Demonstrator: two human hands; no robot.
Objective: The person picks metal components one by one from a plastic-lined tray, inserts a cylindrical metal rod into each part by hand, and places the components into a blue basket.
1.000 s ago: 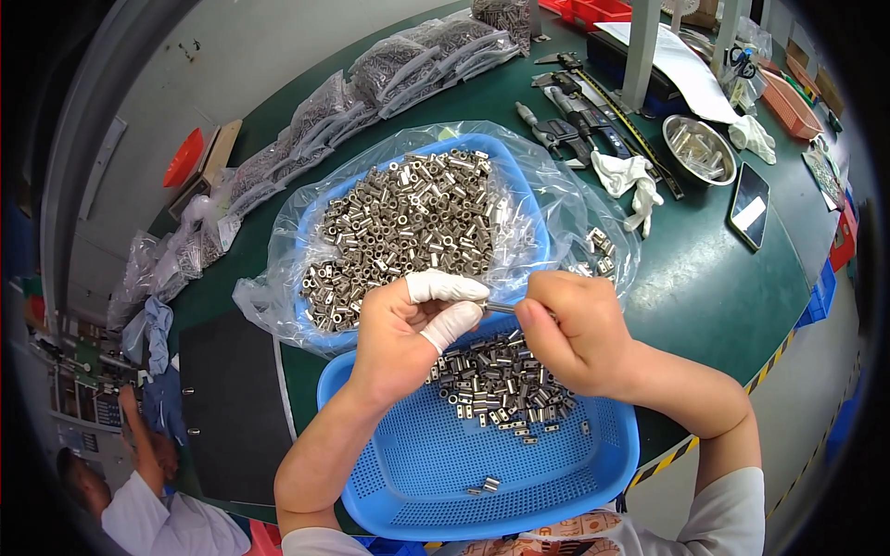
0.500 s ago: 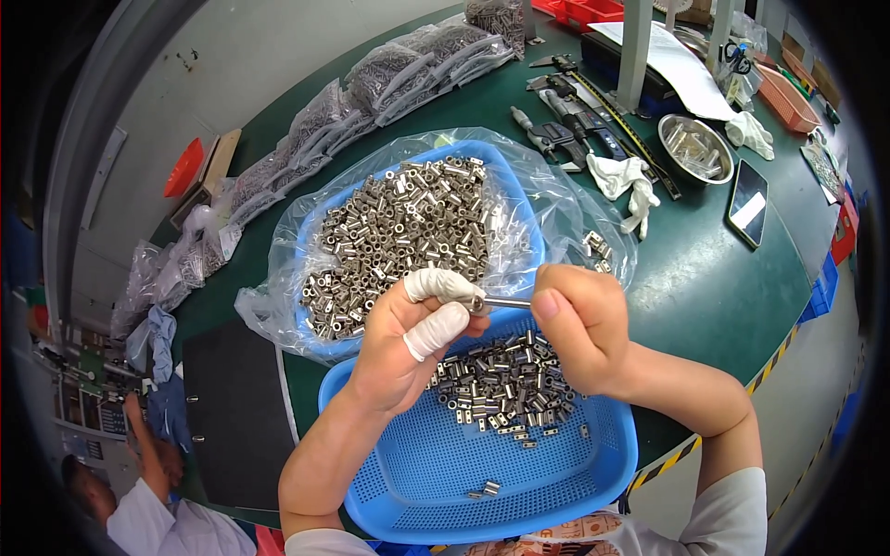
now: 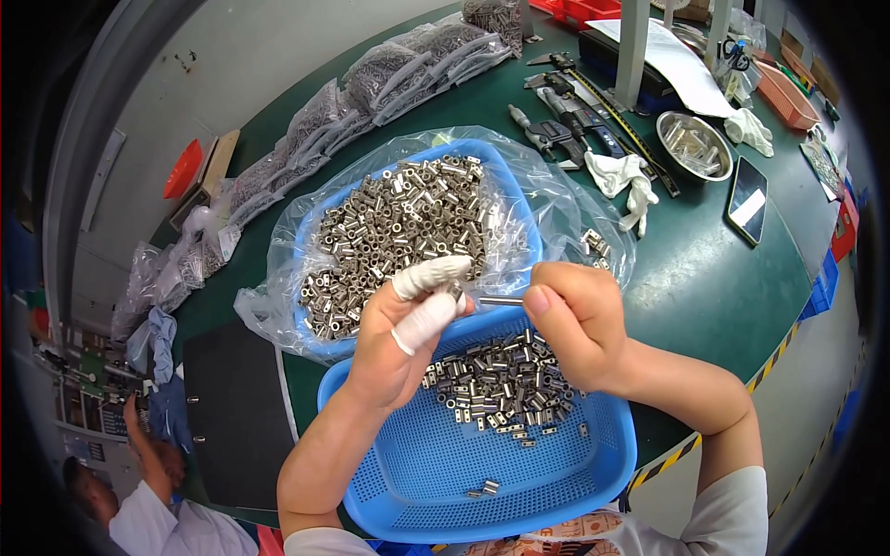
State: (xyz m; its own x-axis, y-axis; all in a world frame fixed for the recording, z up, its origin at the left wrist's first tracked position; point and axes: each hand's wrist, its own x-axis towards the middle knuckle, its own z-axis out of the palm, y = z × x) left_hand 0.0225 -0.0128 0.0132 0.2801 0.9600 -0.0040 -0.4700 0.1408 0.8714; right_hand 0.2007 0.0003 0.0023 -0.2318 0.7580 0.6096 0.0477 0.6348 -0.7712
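Observation:
My left hand (image 3: 387,357), with white finger cots on thumb and forefinger, pinches a small metal sleeve (image 3: 455,291), mostly covered by the fingers. My right hand (image 3: 586,320) is closed around a thin metal pin (image 3: 502,300), which points left toward the sleeve with a small gap between them. Both hands are above a blue perforated basket (image 3: 399,505); a heap of small metal parts (image 3: 510,385) lies in its far half, a few more near the front. Behind it, a blue basket (image 3: 527,199) lined with clear plastic is full of similar metal sleeves (image 3: 408,222).
Bags of metal parts (image 3: 385,74) line the table's back left. Calipers (image 3: 593,120), white gloves (image 3: 616,174), a steel bowl (image 3: 693,148) and a phone (image 3: 747,202) lie at right. A black folder (image 3: 232,417) is at left; another person (image 3: 158,510) sits beyond.
My left hand has drawn slightly left with the sleeve, so a gap now shows between it and the pin tip. My right hand has barely moved.

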